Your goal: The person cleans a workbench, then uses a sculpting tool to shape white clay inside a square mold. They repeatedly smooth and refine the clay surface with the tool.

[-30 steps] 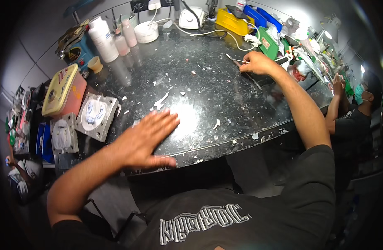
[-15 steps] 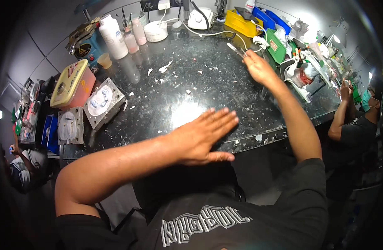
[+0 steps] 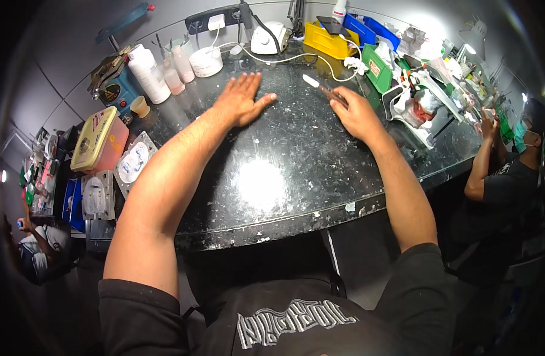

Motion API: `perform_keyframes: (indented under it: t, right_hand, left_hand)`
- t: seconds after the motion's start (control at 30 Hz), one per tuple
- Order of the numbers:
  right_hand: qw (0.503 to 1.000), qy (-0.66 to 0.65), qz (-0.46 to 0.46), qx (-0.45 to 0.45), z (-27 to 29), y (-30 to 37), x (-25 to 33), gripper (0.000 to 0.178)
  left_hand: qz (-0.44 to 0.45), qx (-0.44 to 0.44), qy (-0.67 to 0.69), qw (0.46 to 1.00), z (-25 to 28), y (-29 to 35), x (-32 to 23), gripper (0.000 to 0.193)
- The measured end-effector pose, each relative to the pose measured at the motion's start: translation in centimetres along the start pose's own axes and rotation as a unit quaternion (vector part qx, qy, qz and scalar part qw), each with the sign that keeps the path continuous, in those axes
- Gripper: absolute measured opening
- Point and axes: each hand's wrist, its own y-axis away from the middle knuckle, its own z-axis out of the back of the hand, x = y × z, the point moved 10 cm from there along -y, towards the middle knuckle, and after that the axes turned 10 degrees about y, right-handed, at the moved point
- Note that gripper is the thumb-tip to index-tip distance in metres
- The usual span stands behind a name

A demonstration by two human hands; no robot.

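My left hand [image 3: 240, 99] lies palm down on the black worktop [image 3: 302, 178], fingers spread and pointing away from me, holding nothing visible. My right hand [image 3: 354, 113] is closed around the brown handle of a spatula [image 3: 326, 90]. Its pale blade points to the far left, just above or on the worktop; I cannot tell which. Beyond my left forearm is a metal flask half [image 3: 136, 165] with a white plaster mould, partly hidden by the arm. Another flask half [image 3: 98, 196] sits nearer the left edge.
A yellow-lidded tub [image 3: 100, 139], a white bottle [image 3: 149, 74] and a white round pot [image 3: 206, 61] stand at left. A cable runs along the back to a yellow bin [image 3: 326, 40]. Clutter surrounds the green bin [image 3: 376, 68] at right. A masked person [image 3: 510, 160] sits at far right.
My left hand has swept from the near edge to the far left of the worktop. White scraps seen there are no longer visible. My right hand has come slightly nearer, still holding the spatula.
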Motion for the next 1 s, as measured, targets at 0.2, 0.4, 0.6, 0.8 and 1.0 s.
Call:
perform_keyframes:
  t: [0.2,0.4,0.6,0.8,1.0]
  right_hand:
    - [0.987,0.131,0.089,-0.012,-1.8,1.0,2.1,0.029]
    - [0.978,0.161,0.122,-0.057,-0.9,1.2,6.1,0.044]
    - [0.837,-0.191,0.426,0.285,-8.0,9.0,31.4,0.049]
    - [0.865,-0.053,0.460,0.194,-18.0,6.6,38.6,0.077]
    - [0.905,0.002,0.348,0.246,-22.2,-4.5,34.0,0.086]
  left_hand:
    - [0.091,0.047,-0.124,0.987,6.1,6.0,7.0,0.130]
    - [0.212,0.210,-0.050,0.953,9.6,20.4,12.3,0.156]
    - [0.196,0.124,0.045,0.972,9.6,23.3,15.7,0.145]
    - [0.023,-0.081,0.131,0.988,17.9,21.0,12.9,0.130]
    - [0.005,-0.114,0.149,0.982,20.6,23.6,11.8,0.134]
